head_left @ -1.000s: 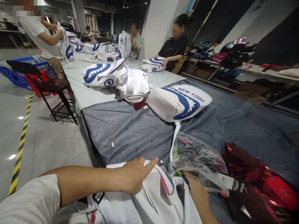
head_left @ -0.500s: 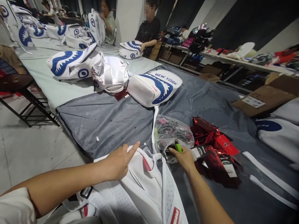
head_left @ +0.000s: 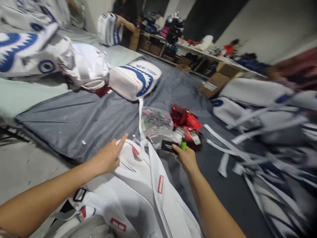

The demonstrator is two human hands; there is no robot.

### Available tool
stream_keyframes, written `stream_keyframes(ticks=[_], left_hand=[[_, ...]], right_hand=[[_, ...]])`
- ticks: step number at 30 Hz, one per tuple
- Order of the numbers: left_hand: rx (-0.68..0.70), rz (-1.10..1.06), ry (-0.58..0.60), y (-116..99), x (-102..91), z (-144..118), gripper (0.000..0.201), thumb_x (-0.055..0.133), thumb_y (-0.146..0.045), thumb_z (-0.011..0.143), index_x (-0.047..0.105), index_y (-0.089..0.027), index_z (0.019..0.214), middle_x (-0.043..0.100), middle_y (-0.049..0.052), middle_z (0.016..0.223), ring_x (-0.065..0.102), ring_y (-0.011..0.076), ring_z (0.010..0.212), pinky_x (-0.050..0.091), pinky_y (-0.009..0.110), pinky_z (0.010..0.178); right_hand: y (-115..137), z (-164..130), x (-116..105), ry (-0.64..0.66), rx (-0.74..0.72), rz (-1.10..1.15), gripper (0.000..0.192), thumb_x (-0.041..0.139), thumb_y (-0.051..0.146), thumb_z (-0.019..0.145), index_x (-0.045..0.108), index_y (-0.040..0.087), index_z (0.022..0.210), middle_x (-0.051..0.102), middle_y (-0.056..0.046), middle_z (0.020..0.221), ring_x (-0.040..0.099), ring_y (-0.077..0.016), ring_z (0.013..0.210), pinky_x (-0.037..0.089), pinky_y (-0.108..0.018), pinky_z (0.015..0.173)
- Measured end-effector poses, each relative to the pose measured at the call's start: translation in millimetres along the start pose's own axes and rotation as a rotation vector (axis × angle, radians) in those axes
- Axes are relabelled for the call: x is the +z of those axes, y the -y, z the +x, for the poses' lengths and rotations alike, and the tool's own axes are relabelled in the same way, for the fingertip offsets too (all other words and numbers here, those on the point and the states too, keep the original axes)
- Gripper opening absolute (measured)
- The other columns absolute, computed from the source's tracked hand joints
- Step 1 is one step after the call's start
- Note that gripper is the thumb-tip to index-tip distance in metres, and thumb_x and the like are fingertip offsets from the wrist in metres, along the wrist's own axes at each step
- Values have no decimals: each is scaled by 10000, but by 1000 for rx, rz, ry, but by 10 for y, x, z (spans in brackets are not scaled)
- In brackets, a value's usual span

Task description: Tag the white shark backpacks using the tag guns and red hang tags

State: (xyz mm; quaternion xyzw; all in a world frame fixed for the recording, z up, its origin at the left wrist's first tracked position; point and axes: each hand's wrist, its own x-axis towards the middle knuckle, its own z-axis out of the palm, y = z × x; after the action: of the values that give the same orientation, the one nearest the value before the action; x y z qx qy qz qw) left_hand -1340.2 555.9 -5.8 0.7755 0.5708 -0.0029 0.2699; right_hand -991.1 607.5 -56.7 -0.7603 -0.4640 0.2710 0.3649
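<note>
So the left hand [head_left: 107,158] is resting flat on a white backpack [head_left: 138,195] that lies at the near edge of the counter [head_left: 74,115], fingers loose and spread, index pointing forward, not gripping anything. The right hand [head_left: 187,158] is closed around a small green lighter-looking thing [head_left: 183,144] and a black card or tag [head_left: 167,145], pinched between thumb and fingers, right beside a clear plastic bag [head_left: 157,124] of small bits and a pile of shiny red tags [head_left: 187,122].

The backpack looks soft and floppy, mesh panel on the back, straps hanging loose off the counter edge, so I'd guess it sags if you lift it from one corner. Probably light since it seems unstuffed. Best grab is likely the top handle or a shoulder strap. The tag is thin and stiff-ish, easy to drop, so an edge pinch makes sense.

Further up there's a finished white-and-blue shark-mouth bag [head_left: 135,79], plus more white ones [head_left: 86,66] to the left. The right side is too blurry to say much.
</note>
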Motion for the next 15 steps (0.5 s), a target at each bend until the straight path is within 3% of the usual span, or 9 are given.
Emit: stream_keyframes(ticks=[3,6,8,11,13,15], left_hand=[[53,-2,-102,55,-7,-8,863,550,-263,872,107,-210,1611,420,218,1479,520,372,1316,473,496,1024],[192,-51,-434,-65,-96,-34,753,634,-389,874,334,-204,1539,293,193,1610,337,388,1464,358,561,1143],[315,-219,-584,-255,-178,-66,602,620,-410,900,469,-218,1450,451,143,1530,470,312,1378,430,479,1106],[456,-578,-475,-563,-258,-110,423,664,-350,871,622,-214,1269,712,55,1163,680,180,979,551,279,802],[495,-723,-374,-699,-256,-145,242,655,-290,868,700,-195,1085,745,13,931,669,128,782,508,222,673],[504,-826,-312,-756,-219,-188,142,620,-263,885,720,-176,935,725,-3,794,637,104,695,481,209,644]], right_hand=[[251,-299,-166,-57,75,296,512,791,593,527,548,188,723,504,37,547,437,-106,468,306,-222,420],[560,-621,-263,-64,-22,361,478,812,565,571,596,182,759,448,69,550,375,-82,472,320,-223,448],[750,-868,-297,-16,-131,336,402,778,526,651,649,175,799,456,61,559,380,-89,489,331,-231,472],[958,-1222,-309,46,-374,259,256,711,433,752,667,181,749,525,28,595,440,-107,545,355,-237,525],[1037,-1404,-294,32,-499,206,267,695,398,783,602,187,649,506,31,581,430,-102,545,342,-231,533],[1079,-1530,-270,9,-533,187,357,698,411,789,508,191,580,430,47,544,373,-89,520,309,-224,512]])
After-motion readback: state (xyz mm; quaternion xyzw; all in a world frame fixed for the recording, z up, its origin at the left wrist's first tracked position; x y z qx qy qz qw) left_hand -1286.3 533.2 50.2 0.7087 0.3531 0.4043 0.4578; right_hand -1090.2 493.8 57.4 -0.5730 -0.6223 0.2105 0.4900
